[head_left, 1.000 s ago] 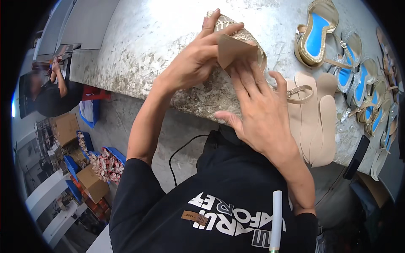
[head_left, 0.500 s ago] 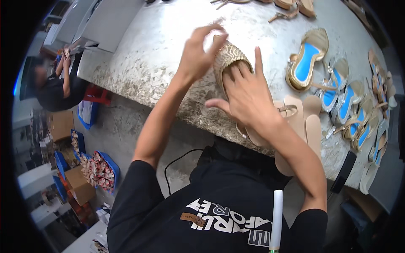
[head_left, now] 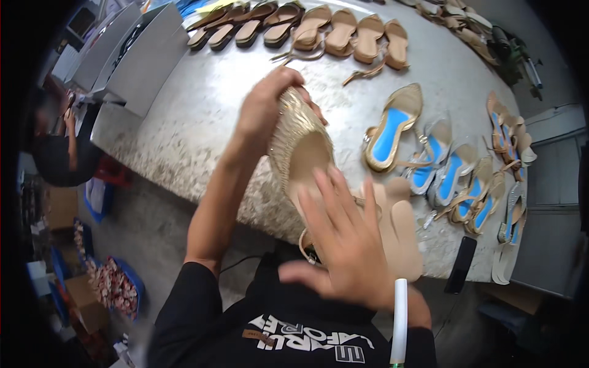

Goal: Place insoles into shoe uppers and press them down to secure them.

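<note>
A gold, textured, pointed-toe shoe (head_left: 285, 138) is tilted up over the table's near edge, its toe away from me. My left hand (head_left: 267, 107) is wrapped round the toe end. My right hand (head_left: 343, 245) lies with its fingers spread over the shoe's beige inside toward the heel, hiding much of the back part. Whether its fingertips press on the lining I cannot tell. A buckled strap (head_left: 307, 245) hangs beside my right hand. Just beyond that hand lie several loose beige insoles (head_left: 402, 230), partly covered by it.
To the right stand a gold shoe with a blue insole (head_left: 385, 138) and several similar sandals (head_left: 454, 175). A row of beige-soled sandals (head_left: 340, 34) lines the back. A black phone (head_left: 461, 264) lies at the right front edge. Grey bins (head_left: 132, 70) and another person (head_left: 64, 144) are at left.
My right hand has come out of the shoe's opening and back toward me. My left hand has closed round the toe, and the shoe is tilted up nearer me. The view has shifted.
</note>
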`<state>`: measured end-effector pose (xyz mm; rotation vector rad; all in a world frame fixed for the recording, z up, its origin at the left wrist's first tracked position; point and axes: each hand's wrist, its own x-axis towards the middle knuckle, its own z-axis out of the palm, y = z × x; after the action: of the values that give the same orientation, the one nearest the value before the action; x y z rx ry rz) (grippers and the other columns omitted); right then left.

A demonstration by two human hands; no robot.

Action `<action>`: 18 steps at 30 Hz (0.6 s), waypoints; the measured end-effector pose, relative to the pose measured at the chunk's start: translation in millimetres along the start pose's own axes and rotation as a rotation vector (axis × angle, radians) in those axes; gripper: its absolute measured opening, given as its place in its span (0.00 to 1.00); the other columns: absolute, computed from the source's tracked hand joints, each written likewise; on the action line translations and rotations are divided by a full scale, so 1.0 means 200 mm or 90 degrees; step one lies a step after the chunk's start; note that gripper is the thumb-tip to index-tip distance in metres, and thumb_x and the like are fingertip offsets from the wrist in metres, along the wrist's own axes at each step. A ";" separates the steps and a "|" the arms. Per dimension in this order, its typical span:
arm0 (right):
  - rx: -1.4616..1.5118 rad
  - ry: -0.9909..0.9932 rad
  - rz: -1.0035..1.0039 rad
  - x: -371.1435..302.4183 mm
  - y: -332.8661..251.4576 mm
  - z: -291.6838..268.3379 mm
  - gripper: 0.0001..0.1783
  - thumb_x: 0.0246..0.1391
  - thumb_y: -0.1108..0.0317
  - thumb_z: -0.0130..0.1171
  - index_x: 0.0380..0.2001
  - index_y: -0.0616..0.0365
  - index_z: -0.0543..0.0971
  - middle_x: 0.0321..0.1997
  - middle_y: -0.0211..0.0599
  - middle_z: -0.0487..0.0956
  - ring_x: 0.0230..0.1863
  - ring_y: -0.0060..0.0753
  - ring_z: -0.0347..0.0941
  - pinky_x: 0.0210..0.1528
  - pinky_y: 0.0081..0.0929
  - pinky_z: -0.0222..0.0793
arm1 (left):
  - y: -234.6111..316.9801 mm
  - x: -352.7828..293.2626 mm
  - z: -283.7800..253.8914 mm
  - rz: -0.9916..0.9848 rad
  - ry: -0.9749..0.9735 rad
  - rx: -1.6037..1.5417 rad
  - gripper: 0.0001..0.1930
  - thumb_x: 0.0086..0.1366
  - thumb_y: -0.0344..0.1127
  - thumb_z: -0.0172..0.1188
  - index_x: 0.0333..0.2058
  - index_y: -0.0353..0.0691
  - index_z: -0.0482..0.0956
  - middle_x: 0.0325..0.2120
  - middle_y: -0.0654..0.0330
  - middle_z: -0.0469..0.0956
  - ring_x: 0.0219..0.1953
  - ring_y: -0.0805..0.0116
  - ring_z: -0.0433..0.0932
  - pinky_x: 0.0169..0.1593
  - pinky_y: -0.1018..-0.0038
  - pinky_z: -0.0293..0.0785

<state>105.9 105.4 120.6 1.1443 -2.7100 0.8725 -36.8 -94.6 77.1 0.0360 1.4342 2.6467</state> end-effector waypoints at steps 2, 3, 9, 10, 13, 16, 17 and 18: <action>-0.036 0.052 0.053 -0.15 -0.02 0.01 0.42 0.60 0.42 0.59 0.63 0.68 0.72 0.67 0.66 0.68 0.69 0.71 0.63 0.67 0.74 0.54 | 0.08 0.11 0.05 -0.014 -0.047 -0.035 0.17 0.78 0.46 0.45 0.44 0.36 0.71 0.30 0.54 0.78 0.29 0.53 0.84 0.39 0.56 0.86; -0.090 0.115 0.034 -0.15 0.05 -0.02 0.39 0.59 0.46 0.60 0.63 0.68 0.73 0.67 0.66 0.69 0.68 0.72 0.64 0.66 0.72 0.57 | 0.14 0.16 0.23 -0.016 -0.025 -0.062 0.21 0.78 0.50 0.43 0.46 0.34 0.71 0.32 0.53 0.79 0.33 0.51 0.84 0.43 0.55 0.85; -0.351 0.396 0.079 0.30 0.96 -0.47 0.34 0.50 0.71 0.64 0.63 0.64 0.74 0.67 0.61 0.70 0.60 0.65 0.71 0.63 0.49 0.68 | -0.05 0.49 0.27 0.342 -0.058 0.446 0.31 0.76 0.58 0.44 0.54 0.29 0.72 0.45 0.47 0.76 0.51 0.51 0.76 0.59 0.62 0.68; -0.340 0.422 0.100 0.40 1.23 -0.53 0.34 0.50 0.67 0.64 0.62 0.65 0.74 0.67 0.61 0.71 0.61 0.63 0.72 0.63 0.47 0.68 | -0.15 0.43 0.26 0.253 -0.001 0.460 0.32 0.76 0.57 0.44 0.58 0.29 0.72 0.52 0.42 0.78 0.56 0.51 0.76 0.61 0.63 0.68; -0.386 0.354 0.202 0.58 1.95 -0.56 0.31 0.49 0.56 0.61 0.55 0.62 0.78 0.58 0.62 0.77 0.57 0.63 0.75 0.60 0.49 0.70 | -0.41 0.26 0.16 0.170 -0.030 0.612 0.27 0.76 0.49 0.49 0.58 0.29 0.73 0.55 0.41 0.77 0.59 0.47 0.75 0.63 0.63 0.68; -0.323 0.209 0.254 0.69 2.25 -0.31 0.27 0.50 0.52 0.60 0.48 0.60 0.81 0.52 0.60 0.80 0.53 0.62 0.77 0.57 0.51 0.71 | -0.62 0.15 0.00 0.243 -0.037 0.729 0.20 0.76 0.40 0.54 0.58 0.32 0.74 0.58 0.43 0.75 0.61 0.52 0.75 0.63 0.65 0.69; -0.295 0.228 0.235 0.69 2.29 -0.21 0.27 0.53 0.49 0.60 0.48 0.59 0.81 0.52 0.59 0.80 0.54 0.61 0.77 0.57 0.49 0.72 | -0.65 0.14 0.00 0.249 -0.042 0.750 0.18 0.76 0.39 0.55 0.57 0.32 0.74 0.59 0.43 0.75 0.60 0.51 0.76 0.61 0.65 0.71; -0.273 0.250 0.216 0.68 2.32 -0.16 0.28 0.56 0.46 0.60 0.49 0.58 0.82 0.51 0.57 0.81 0.54 0.59 0.77 0.56 0.47 0.72 | -0.65 0.14 0.02 0.261 -0.049 0.769 0.17 0.75 0.37 0.56 0.56 0.33 0.75 0.59 0.43 0.74 0.59 0.51 0.77 0.60 0.65 0.72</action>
<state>-311.7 295.0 -34.0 0.3901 -2.5996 0.4406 -50.2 -16.7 -30.9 0.5704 2.9373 1.5111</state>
